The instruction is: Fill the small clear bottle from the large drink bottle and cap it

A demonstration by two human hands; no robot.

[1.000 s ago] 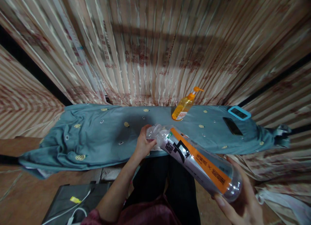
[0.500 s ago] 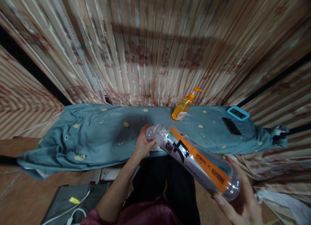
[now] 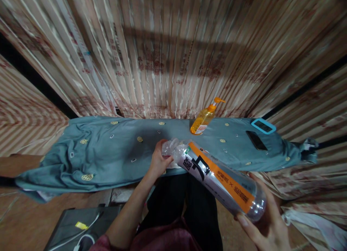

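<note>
While the left hand [image 3: 158, 162] clasps the bottle [image 3: 217, 178] at its neck, the right hand [image 3: 273, 225] grasps its base.

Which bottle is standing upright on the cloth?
The amber pump bottle, standing on the blue-green cloth. The other, the clear bottle with the orange-and-silver label, is tilted, its base end in the right hand.

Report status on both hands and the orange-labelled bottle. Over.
Left hand on clear plastic at neck end. Right hand round base of orange-labelled bottle. Bottle slanted between hands. Pump bottle beyond, clear of both hands.
</note>
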